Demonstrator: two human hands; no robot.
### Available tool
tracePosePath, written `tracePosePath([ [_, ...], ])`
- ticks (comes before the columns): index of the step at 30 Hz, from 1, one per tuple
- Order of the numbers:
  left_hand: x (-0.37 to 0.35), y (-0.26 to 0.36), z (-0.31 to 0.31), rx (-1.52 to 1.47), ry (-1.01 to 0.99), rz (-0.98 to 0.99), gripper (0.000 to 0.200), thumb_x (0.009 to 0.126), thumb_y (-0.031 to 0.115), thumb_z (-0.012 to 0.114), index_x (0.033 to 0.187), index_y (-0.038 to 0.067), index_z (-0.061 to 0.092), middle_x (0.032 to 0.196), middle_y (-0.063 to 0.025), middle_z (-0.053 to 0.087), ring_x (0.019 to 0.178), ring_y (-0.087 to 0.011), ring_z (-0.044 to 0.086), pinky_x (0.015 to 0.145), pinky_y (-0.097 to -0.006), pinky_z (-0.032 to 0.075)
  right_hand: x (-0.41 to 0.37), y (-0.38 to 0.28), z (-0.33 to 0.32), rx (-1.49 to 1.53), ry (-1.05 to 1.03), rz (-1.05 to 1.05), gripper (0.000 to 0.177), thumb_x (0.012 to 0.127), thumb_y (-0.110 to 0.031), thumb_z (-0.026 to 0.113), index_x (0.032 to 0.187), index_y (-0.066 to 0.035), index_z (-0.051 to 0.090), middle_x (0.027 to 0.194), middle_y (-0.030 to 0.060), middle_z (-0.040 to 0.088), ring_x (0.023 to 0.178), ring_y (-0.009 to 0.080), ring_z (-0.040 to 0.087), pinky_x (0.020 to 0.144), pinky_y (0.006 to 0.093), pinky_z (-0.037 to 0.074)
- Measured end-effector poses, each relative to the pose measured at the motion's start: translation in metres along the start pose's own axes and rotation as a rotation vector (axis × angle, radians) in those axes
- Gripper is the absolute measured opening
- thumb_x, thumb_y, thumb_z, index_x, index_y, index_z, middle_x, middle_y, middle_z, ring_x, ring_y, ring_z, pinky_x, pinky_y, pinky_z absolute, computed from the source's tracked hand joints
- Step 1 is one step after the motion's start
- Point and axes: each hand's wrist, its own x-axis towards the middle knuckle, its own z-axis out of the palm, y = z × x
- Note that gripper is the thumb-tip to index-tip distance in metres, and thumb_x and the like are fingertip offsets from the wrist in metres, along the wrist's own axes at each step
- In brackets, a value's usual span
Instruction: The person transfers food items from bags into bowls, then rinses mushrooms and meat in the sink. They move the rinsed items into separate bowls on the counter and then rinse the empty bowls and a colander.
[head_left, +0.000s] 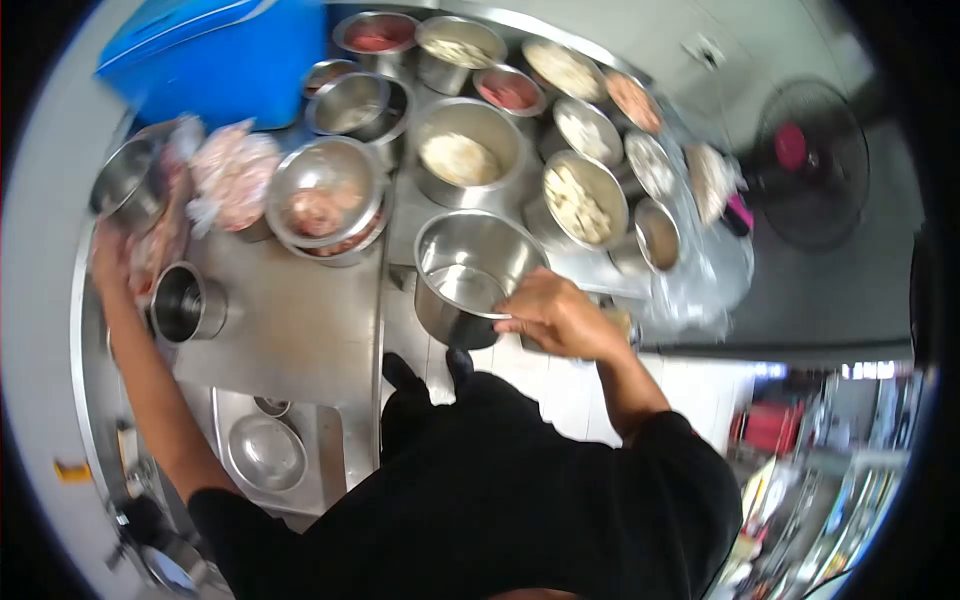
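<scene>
My right hand [555,312] is closed on the near right rim of a deep steel pot [470,280]. That pot hangs over the floor gap beside the steel counter, and its inside looks bare. Far to the left, my left hand [108,255] is closed at the lower edge of a tilted steel pot [130,190]; blur and distance hide the fingertips. Raw meat [160,245] lies just right of this hand. A small steel pot [188,303] stands nearer to me on the counter.
Pots of food, including a pot of pale pieces [580,205], crowd the back. A steel bowl of meat [325,195], bagged meat [235,175] and a blue box [215,65] stand at the back left. A sink [325,450] lies near left; a fan [812,165] is at right.
</scene>
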Motion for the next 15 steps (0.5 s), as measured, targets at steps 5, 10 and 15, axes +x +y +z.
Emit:
tracePosePath([
  [5,-0.227,0.067,0.236,0.273,0.365,0.458,0.023,0.091,0.019,0.054,0.105,0.001,0.056,0.094,-0.0103,0.061,0.077,-0.0142,0.059,0.068,-0.0233,0.05,-0.048,0.024,0.004,-0.004,0.066,0.197,0.013,0.079,-0.014,0.066,0.088,-0.003,0.067,0.076,0.0095,0.065,0.075,0.0279,0.06,0.076,0.0375,0.043],
  [10,-0.401,-0.041,0.365,0.38,-0.679,0.037,0.021,0.086,0.008,0.054,0.105,0.001,0.052,0.092,-0.0057,0.054,0.072,-0.0101,0.052,0.064,-0.0261,0.049,-0.057,0.057,0.038,-0.133,0.142,0.087,0.018,0.072,-0.006,0.066,0.09,-0.007,0.068,0.076,0.0075,0.063,0.078,0.0241,0.058,0.078,0.0356,0.04],
  [15,-0.429,-0.073,0.451,0.377,-0.415,-0.265,0.009,0.08,0.008,0.056,0.083,0.0,0.053,0.067,-0.0056,0.055,0.052,-0.0117,0.056,0.044,-0.0259,0.046,-0.057,0.063,0.047,-0.162,0.017,-0.116,0.023,0.068,-0.003,0.064,0.09,-0.006,0.067,0.086,0.0064,0.066,0.087,0.0235,0.059,0.087,0.0377,0.042],
])
